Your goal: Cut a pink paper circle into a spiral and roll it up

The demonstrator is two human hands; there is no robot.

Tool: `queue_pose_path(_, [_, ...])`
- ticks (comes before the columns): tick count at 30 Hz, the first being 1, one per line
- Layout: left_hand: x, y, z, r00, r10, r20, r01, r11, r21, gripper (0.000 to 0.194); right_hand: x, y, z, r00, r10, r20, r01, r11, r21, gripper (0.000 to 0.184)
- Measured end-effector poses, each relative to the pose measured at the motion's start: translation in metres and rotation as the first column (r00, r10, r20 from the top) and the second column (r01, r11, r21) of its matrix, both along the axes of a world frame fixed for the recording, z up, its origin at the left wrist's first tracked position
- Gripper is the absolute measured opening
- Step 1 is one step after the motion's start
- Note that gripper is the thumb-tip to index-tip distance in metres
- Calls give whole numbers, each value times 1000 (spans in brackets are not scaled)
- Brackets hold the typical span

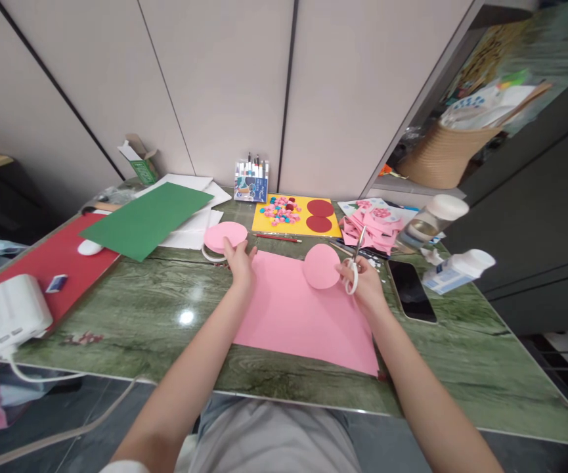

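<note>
My left hand (pixel 240 264) reaches to a pink paper circle (pixel 225 234) that lies over a white ring (pixel 213 256), perhaps a tape roll. Its fingertips touch the circle's near edge, and its thumb is spread apart. In my right hand (pixel 366 281) are white-handled scissors (pixel 351 279), blades pointing up and away. The same hand pinches the right edge of a second pink circle (pixel 322 266). That circle is above a pink paper sheet (pixel 298 315) with a cut-away far edge, lying in front of me on the green table.
Behind lie a red pencil (pixel 278 238) and a yellow sheet (pixel 262 226) with pompoms and two dark red circles. Pink scraps (pixel 370 230), a phone (pixel 412 290) and two bottles (pixel 424 223) stand right. Green paper (pixel 148 220), red paper (pixel 74 276) and a white charger (pixel 12 312) lie left.
</note>
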State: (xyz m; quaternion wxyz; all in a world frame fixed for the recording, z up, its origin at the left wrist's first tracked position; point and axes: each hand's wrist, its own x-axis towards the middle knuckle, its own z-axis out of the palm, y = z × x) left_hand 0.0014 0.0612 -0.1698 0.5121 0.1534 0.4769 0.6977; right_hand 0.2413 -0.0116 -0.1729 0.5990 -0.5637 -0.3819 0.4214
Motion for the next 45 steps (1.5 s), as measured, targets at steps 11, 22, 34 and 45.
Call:
queue_pose_path(11, [-5, 5, -2, 993, 7, 121, -6, 1000, -7, 62, 0, 0, -1, 1000, 29, -7, -29, 1000, -12, 37])
queue_pose_path(22, [2, -5, 8, 951, -287, 115, 292, 956, -22, 28, -2, -1, 2, 995, 55, -83, -56, 998, -7, 32])
queue_pose_path(34, [41, -42, 0, 570, -672, -473, 758, 652, -13, 43, -10, -5, 0, 986, 112, -122, -112, 994, 12, 31])
queue_pose_path(45, [36, -37, 0, 636, -543, -548, 661, 750, 25, 31, -17, -38, 33, 981, -195, 6, 189, 959, 211, 29])
